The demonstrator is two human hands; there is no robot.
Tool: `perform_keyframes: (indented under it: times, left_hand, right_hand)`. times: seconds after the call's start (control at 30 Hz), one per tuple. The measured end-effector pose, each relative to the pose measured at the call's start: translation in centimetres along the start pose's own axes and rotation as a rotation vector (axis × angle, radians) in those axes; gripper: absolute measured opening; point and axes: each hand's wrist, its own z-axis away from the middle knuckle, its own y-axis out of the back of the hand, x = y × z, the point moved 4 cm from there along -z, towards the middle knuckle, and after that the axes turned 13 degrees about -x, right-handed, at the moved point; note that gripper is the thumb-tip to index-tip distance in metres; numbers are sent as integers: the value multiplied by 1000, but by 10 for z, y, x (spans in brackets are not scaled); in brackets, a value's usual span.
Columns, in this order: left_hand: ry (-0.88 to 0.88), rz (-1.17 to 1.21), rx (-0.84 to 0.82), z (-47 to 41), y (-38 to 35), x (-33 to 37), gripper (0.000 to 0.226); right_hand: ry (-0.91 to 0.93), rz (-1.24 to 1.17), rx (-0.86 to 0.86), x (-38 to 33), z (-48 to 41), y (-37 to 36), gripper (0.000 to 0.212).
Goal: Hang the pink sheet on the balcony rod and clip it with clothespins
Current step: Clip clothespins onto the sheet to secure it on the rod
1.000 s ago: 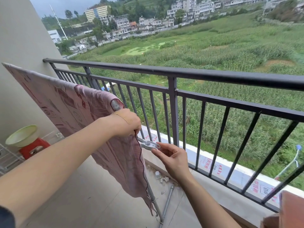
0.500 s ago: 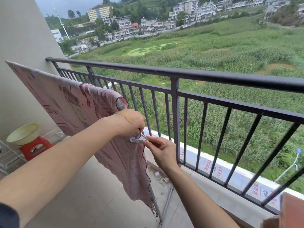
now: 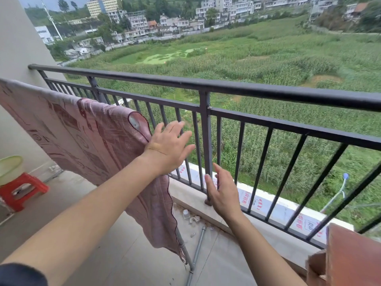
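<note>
Both hands are opening after pinching a clothespin: right hand (image 3: 223,195) is hovering empty, fingers loosely spread; left hand (image 3: 169,147), fingers splayed, is holding nothing beside the sheet (image 3: 82,137), which is draping over the rod (image 3: 135,123) before the railing (image 3: 226,87).

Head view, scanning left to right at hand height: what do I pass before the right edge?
pink sheet → left hand → right hand → reddish-brown object at the right edge. The red stool and green basin lie within the sheet's span, so they are left out.
</note>
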Motion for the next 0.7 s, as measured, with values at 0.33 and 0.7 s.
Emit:
perform_keyframes:
  times: [0.33,0.7]
  left_hand:
    - [-222,467,30,9,-125,169,62]
    - [-847,149,-490,55,-218,374,73]
  right_hand:
    - [-501,449,193,136,101,82,67]
    - [-1410,354,470,199,424,112,71]
